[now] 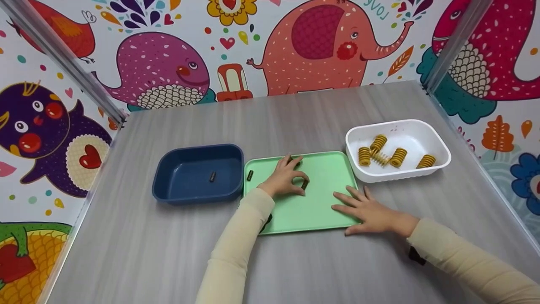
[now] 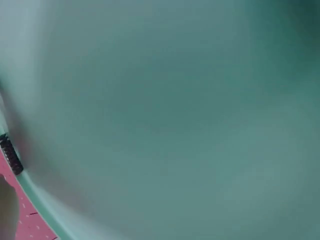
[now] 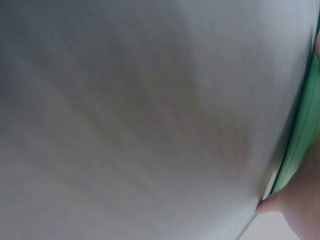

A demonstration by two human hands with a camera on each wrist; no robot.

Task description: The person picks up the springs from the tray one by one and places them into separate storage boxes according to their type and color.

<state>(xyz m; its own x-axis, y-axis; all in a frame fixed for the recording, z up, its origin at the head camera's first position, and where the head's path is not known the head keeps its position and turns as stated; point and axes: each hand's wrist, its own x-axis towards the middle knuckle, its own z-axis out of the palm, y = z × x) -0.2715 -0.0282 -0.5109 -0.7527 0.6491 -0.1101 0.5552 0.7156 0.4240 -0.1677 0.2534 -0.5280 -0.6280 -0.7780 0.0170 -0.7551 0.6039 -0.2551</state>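
A light green tray [image 1: 312,211] lies in the middle of the table. Over its left half, my left hand [image 1: 283,177] pinches a small dark spring [image 1: 304,184] between thumb and index finger. Another dark spring [image 1: 250,175] lies near the tray's left edge, and a dark piece [image 1: 290,159] shows partly behind the outstretched fingers. In the left wrist view, a dark coil spring [image 2: 11,155] appears at the left border. My right hand [image 1: 373,214] rests with spread fingers over the tray's right edge, its thumb by the front corner.
Left of the tray stands a dark blue bin [image 1: 198,196] with one dark spring [image 1: 212,177] inside. To the right, a white bin [image 1: 415,131] holds several yellow springs [image 1: 398,157]. Patterned panels with metal posts [image 1: 457,42] border the grey table [image 1: 168,253].
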